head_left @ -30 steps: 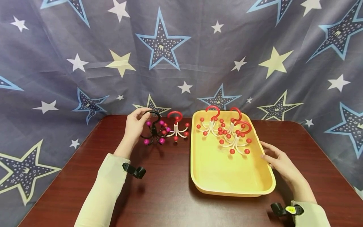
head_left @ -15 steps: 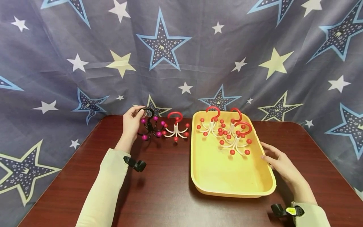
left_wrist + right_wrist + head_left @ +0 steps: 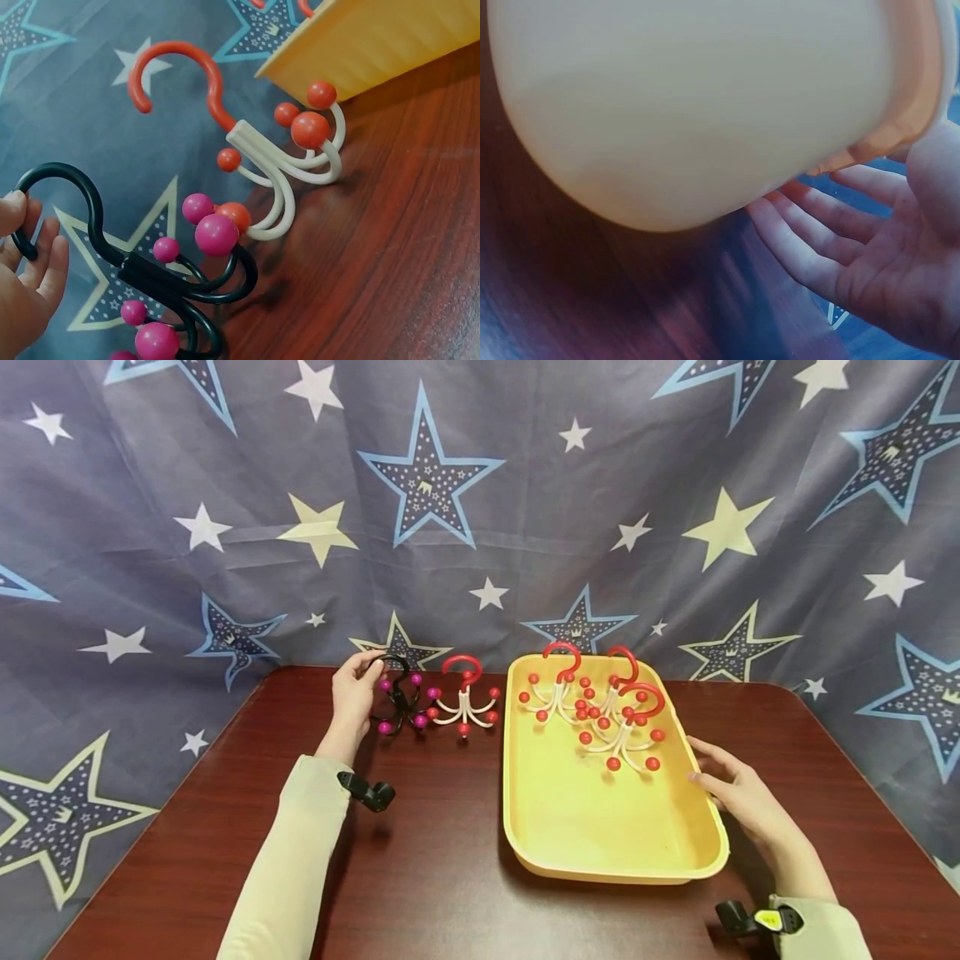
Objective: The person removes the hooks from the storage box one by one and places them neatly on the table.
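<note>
A black hook with magenta balls (image 3: 403,703) stands at the table's back left. My left hand (image 3: 354,693) pinches the curved top of that hook between thumb and fingers, as the left wrist view shows too (image 3: 30,277). Just right of it stands a white hook with a red top and red balls (image 3: 464,703). The yellow tray (image 3: 600,827) holds several such red-and-white hooks (image 3: 557,697) toward its far end. My right hand (image 3: 753,802) rests at the tray's right side, its fingers extended and touching the wall; the right wrist view shows this hand (image 3: 877,255) at the tray's edge.
The dark red wooden table (image 3: 427,860) reaches back to a grey cloth with stars (image 3: 525,527). A camera on a band (image 3: 367,792) sits on the left wrist, another (image 3: 738,917) on the right wrist.
My left hand and the black hook moved left and up toward the back, then slightly right and down again. The right hand and the tray have stayed in place.
</note>
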Tool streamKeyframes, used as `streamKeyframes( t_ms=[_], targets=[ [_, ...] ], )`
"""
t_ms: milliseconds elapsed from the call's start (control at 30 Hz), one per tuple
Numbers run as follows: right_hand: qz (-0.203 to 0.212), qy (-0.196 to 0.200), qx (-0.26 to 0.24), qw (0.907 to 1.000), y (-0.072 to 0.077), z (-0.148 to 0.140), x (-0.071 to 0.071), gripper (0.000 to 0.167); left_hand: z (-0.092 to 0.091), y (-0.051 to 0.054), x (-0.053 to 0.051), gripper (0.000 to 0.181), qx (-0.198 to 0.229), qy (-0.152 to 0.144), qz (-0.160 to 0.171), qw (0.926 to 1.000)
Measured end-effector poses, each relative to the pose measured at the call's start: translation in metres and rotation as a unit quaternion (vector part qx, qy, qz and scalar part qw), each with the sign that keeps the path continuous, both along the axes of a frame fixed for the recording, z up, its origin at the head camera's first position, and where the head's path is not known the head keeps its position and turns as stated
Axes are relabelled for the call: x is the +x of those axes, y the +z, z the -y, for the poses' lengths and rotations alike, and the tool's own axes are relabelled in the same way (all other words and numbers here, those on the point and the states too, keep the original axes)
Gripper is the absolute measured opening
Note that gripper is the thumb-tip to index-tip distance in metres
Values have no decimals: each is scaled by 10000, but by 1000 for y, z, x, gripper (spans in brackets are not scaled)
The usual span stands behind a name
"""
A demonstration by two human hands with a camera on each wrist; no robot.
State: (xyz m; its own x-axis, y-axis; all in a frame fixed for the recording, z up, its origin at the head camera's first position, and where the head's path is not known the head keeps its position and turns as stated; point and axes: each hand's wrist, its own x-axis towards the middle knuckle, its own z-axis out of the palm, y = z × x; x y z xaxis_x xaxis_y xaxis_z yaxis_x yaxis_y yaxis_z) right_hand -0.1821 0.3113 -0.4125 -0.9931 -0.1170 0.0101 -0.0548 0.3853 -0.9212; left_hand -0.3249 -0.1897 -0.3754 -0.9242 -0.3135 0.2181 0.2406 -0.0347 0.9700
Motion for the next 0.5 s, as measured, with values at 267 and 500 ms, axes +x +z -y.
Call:
streamKeyframes(
  t_ms=[267,500],
  targets=[
    [27,-9,-12,10000,1,0,0,59,-1,-4,0,26,-372,136,189,9990],
    [36,0,-49,10000,1,0,-1,59,-4,2,3,27,-1022,168,59,9946]
  ],
)
